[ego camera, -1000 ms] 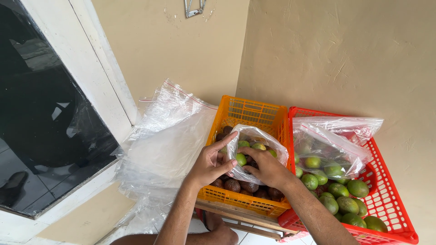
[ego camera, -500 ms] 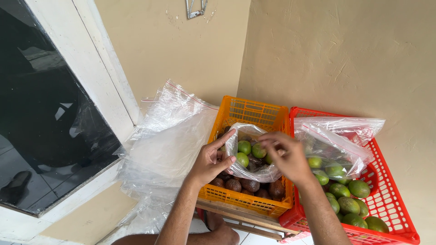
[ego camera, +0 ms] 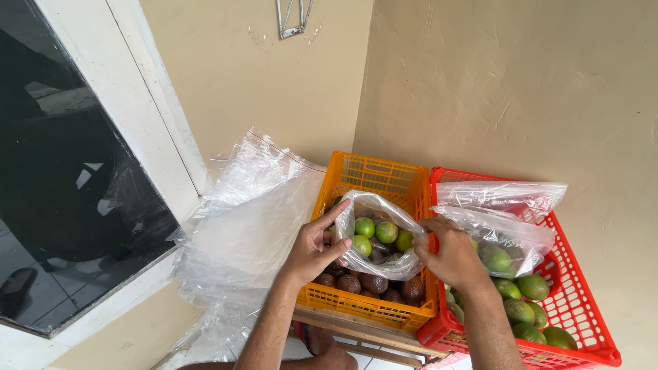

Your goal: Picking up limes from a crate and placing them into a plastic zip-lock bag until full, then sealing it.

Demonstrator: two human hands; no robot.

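My left hand (ego camera: 317,248) pinched the left rim of a thin clear plastic bag (ego camera: 375,241) holding a few round green fruits (ego camera: 375,233), thumb outside and fingers curled in; my right hand (ego camera: 452,257) gripped the opposite rim, so the bag hung open above the orange slatted plastic crate (ego camera: 373,179); I judged the film soft, slippery and easily torn, and the fruit heavy enough to sag it, so the rim on both sides, or a palm under the belly, seemed the safest hold; dark brown fruits (ego camera: 373,282) lay in the orange crate just beneath; a red plastic crate (ego camera: 576,301) of green fruit touched it on the right, with another clear bag (ego camera: 504,205) draped over it near my right wrist; loose crumpled plastic sheets (ego camera: 253,212) crowded the left side against the white window frame (ego camera: 147,130)
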